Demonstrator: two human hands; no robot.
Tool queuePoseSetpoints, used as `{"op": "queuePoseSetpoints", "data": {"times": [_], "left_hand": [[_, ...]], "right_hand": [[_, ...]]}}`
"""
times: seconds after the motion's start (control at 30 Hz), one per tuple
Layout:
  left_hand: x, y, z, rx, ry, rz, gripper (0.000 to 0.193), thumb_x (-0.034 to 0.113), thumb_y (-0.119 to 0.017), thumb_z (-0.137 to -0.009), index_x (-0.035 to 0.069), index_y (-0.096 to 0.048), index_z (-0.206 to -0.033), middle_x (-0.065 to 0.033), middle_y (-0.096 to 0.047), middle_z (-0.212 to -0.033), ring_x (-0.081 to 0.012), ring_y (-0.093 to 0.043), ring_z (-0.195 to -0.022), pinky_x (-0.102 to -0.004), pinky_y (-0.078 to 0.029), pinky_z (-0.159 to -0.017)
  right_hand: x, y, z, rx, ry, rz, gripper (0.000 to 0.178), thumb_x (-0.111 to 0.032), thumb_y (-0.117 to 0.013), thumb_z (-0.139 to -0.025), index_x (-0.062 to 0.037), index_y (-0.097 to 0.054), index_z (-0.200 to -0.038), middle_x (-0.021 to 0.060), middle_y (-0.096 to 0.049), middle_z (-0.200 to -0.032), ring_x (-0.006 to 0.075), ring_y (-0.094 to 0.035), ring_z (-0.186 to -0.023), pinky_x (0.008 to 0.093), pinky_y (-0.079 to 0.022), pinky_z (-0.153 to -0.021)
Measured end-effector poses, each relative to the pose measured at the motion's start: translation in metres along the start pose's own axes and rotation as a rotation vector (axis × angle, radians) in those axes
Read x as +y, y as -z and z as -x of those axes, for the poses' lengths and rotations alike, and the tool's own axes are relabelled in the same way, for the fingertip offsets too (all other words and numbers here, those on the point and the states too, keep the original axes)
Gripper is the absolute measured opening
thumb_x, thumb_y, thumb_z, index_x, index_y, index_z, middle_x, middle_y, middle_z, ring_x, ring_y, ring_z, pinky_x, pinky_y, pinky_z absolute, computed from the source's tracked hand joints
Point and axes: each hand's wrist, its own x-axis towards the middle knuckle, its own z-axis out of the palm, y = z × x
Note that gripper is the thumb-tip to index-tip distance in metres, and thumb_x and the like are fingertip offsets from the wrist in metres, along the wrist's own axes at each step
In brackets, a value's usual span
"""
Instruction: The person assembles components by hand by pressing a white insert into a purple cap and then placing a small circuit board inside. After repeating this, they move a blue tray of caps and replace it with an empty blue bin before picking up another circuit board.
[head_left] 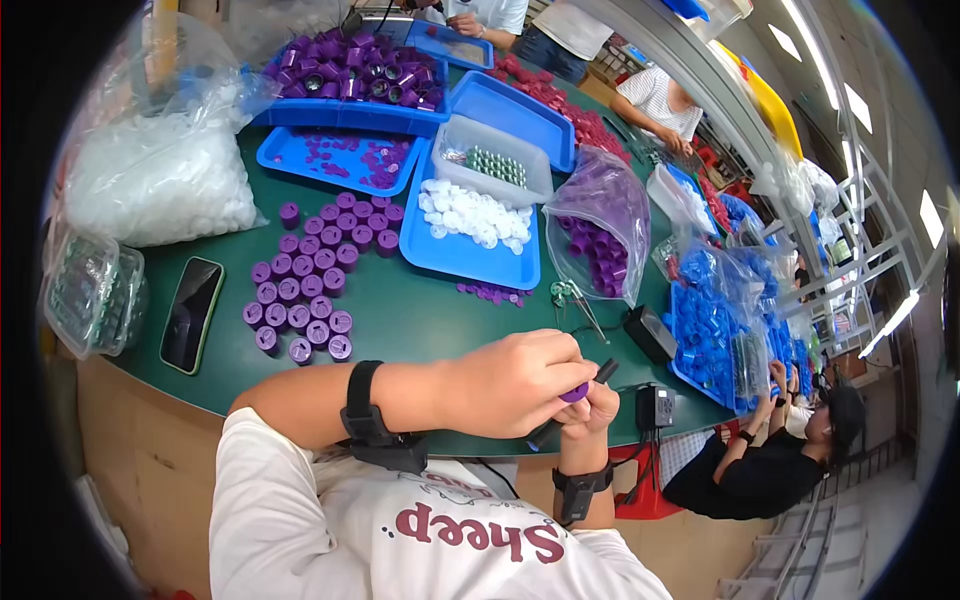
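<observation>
One purple cap [574, 394] and black pen-shaped tool [606, 370] sit gripped between the curled fingers of left hand [525, 380] and right hand [598, 408].

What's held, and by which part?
A dark rod, mid-length, and a purple cap, where left hand and right hand meet; the cap's gripped part and which hand holds which are hidden.

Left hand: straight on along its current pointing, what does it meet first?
Likely the right hand, close by, with the purple cap between them; exact depth is unclear.
</observation>
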Motion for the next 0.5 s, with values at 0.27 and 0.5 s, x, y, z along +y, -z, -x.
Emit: {"op": "queuePoseSetpoints", "data": {"times": [0.27, 0.5], "left_hand": [[-0.008, -0.002, 0.002, -0.007, -0.028, 0.045, 0.031, 0.001, -0.063, -0.075, -0.002, -0.059, -0.105, -0.0114, -0.059, -0.086, -0.0267, -0.057, -0.077, -0.0355, -0.047, -0.066], [-0.008, 0.007, -0.001, -0.062, -0.037, 0.171, 0.039, 0.000, -0.064, -0.074, -0.002, -0.057, -0.112, -0.0111, -0.059, -0.089, -0.0251, -0.057, -0.077, -0.0335, -0.048, -0.066]], "right_hand": [[0.000, -0.005, 0.000, 0.028, 0.022, 0.091, 0.021, -0.007, -0.048, -0.089, 0.0024, -0.058, -0.104, 0.0096, -0.054, -0.064, 0.0051, -0.037, -0.042, 0.0175, -0.026, -0.035], [0.011, -0.003, 0.004, -0.076, 0.098, 0.019, 0.022, -0.007, -0.051, -0.087, 0.0028, -0.058, -0.105, 0.0126, -0.056, -0.068, 0.0058, -0.041, -0.044, 0.0165, -0.028, -0.036]]}}
